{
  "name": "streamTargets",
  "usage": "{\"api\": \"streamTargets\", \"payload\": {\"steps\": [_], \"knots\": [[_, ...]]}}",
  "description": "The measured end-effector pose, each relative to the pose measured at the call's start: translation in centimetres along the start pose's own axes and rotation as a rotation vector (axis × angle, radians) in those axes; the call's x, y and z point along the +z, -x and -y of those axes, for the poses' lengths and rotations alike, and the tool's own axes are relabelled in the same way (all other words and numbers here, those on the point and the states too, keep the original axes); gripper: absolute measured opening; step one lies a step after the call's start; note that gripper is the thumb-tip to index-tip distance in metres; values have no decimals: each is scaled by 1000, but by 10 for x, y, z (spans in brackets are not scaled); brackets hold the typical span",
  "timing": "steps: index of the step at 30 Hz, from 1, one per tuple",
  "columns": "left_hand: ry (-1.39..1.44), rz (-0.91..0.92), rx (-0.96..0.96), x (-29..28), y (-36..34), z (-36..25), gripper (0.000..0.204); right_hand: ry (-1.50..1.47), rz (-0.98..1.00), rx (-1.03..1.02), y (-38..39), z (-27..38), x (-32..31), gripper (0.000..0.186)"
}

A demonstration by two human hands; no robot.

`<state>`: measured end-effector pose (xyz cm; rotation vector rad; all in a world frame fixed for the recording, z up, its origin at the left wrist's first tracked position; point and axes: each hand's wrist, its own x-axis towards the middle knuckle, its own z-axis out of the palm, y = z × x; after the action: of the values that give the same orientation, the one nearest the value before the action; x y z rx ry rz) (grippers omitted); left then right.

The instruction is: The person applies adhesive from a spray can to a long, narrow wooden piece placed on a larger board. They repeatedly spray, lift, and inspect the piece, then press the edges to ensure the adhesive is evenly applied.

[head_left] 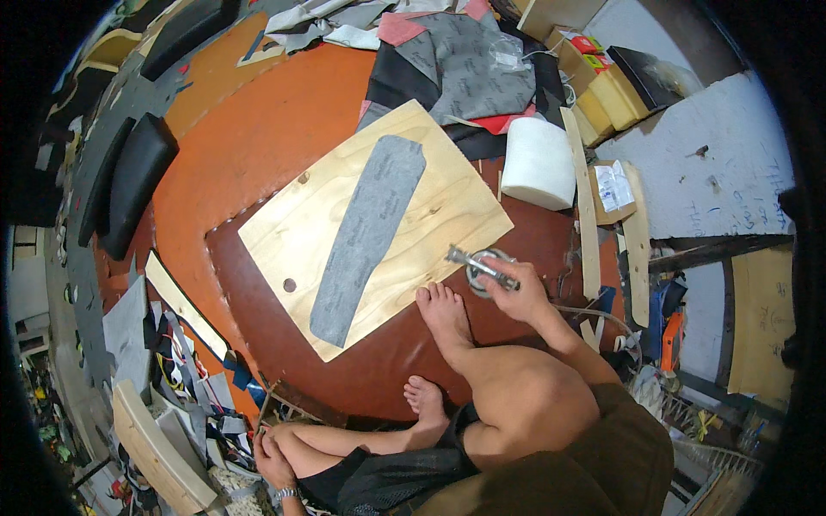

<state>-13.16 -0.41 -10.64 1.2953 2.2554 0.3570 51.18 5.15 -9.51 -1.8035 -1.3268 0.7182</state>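
My right hand (518, 292) is closed round a metal spray gun (489, 270) with a round cup, a thin hose trailing behind it. The gun's nozzle points left, over the near right edge of a plywood board (413, 258). On that board lies a long grey strip of fabric-like material (368, 236), set at a slant, one end slightly ragged. Away from the board, my left hand (274, 460) lies against my left knee with a metal watch at the wrist. Its fingers show only in part and seem to rest there without any object.
Brown and orange sheet material (249, 112) covers the floor under the board. A white roll (539, 163) stands at its far right corner, beside wooden slats (581, 206). Grey and black cloth (473, 69) lies beyond. Black padded pieces (142, 185) and scraps (189, 353) lie left.
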Motion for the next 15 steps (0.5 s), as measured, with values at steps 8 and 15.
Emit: {"api": "streamTargets", "payload": {"steps": [8, 15], "knots": [[-22, -18, -2, -1, 3, -6, 51, -42, -110, 81, -6, -15, -5, 36], [-23, -21, 24, 0, 0, 0, 52, 4, -315, 27, -33, -16, -3, 36]]}}
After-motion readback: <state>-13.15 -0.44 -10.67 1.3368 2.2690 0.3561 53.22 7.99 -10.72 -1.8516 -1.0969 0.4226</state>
